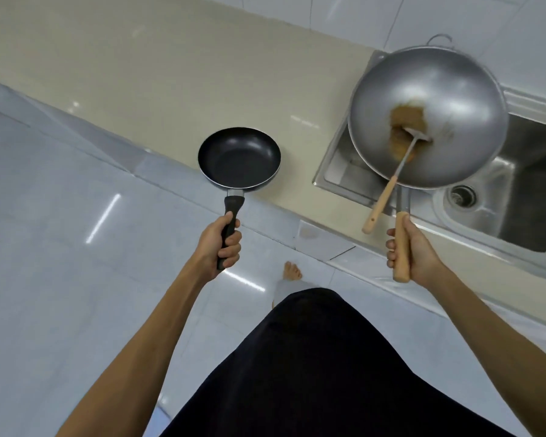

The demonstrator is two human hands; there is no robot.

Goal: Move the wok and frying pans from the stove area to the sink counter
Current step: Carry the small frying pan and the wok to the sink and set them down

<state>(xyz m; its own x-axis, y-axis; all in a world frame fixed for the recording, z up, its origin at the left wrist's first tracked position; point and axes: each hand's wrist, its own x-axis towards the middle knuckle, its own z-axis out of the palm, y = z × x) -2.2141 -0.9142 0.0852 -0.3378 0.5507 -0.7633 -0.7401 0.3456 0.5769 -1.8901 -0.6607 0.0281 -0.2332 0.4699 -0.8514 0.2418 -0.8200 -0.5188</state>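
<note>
My left hand (pixel 218 246) grips the black handle of a small black frying pan (pixel 239 157), which hangs level over the front edge of the beige counter (pixel 139 64). My right hand (pixel 413 247) grips the wooden handle of a large silver wok (pixel 454 89), held over the left part of the steel sink (pixel 517 197). Inside the wok lie a brown smear of food and a metal spatula (pixel 388 187) whose wooden handle sticks out over the rim toward me.
The sink basin has a drain (pixel 463 194) at its near side. White wall tiles run behind the counter. Glossy pale floor tiles (pixel 60 247) spread to the left, and my bare foot (pixel 292 271) and dark clothing show below.
</note>
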